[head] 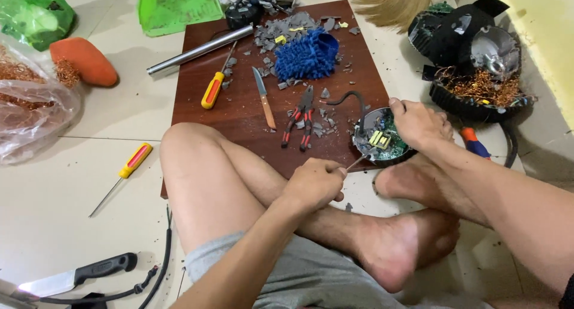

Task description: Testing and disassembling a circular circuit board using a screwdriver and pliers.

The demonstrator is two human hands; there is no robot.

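My left hand [314, 183] is shut on a thin metal-shafted screwdriver [357, 161], whose tip rests on the edge of a round black device [382, 146]. The device has a green circuit board and a yellow part showing inside. My right hand [418, 125] presses down on its right side, holding it at the near right corner of a dark brown wooden board [239, 114]. A curved grey cable [353, 99] rises from the device. My crossed bare legs and feet lie just below both hands.
On the board lie red-handled pliers [302, 122], a small knife [263, 96], a yellow screwdriver [212, 90], a metal tube [200, 49], a blue fluffy pad [308, 55] and grey fragments. A black housing with copper wire [478, 87] sits right; another screwdriver [128, 168] and a black-handled knife [78, 276] lie left.
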